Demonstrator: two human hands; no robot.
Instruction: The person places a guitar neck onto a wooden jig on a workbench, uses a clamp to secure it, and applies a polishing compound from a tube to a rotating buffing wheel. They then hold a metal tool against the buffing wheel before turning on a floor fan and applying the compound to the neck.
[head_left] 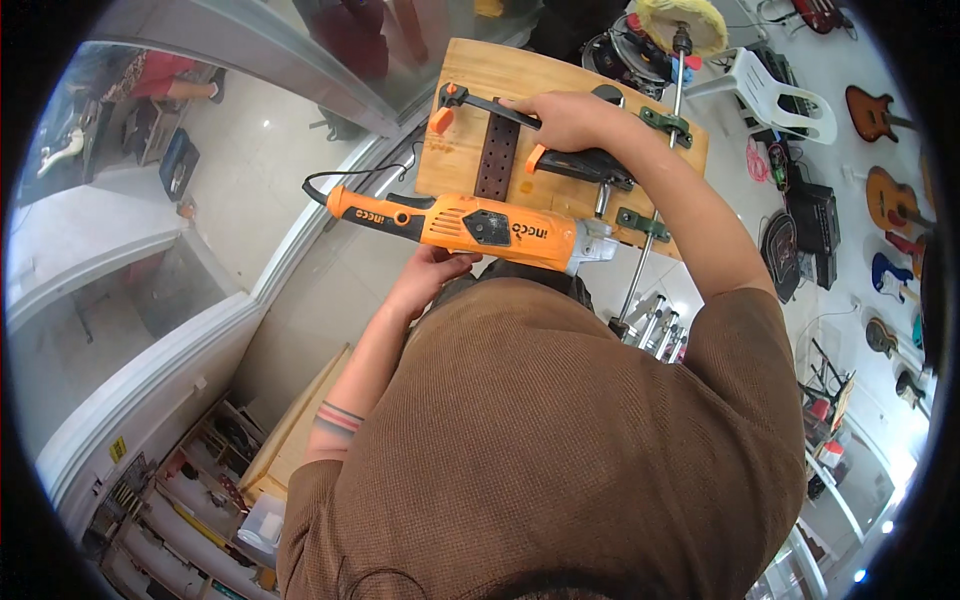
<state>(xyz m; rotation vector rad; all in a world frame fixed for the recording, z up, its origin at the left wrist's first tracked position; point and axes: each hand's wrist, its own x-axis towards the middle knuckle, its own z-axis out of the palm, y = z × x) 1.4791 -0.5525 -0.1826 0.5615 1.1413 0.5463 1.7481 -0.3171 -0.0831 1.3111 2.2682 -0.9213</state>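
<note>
You're gripping clamp [492, 105] in right hand [568, 122]; left hand [430, 278] curling beside power tool [490, 228], grip unclear. Tool jutting past tabletop's [560, 68] left edge: bump could tip it.

Clamp [572, 163] behind the power tool [485, 228]

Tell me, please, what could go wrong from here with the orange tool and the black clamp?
The orange power tool juts past the table's left edge; it might slip if the left hand near its underside moved away. Its black cord loops beyond the table, so a snag could tug it. While the right hand grips the black clamp, its forearm crosses above the metal shaft and might bump it.
</note>
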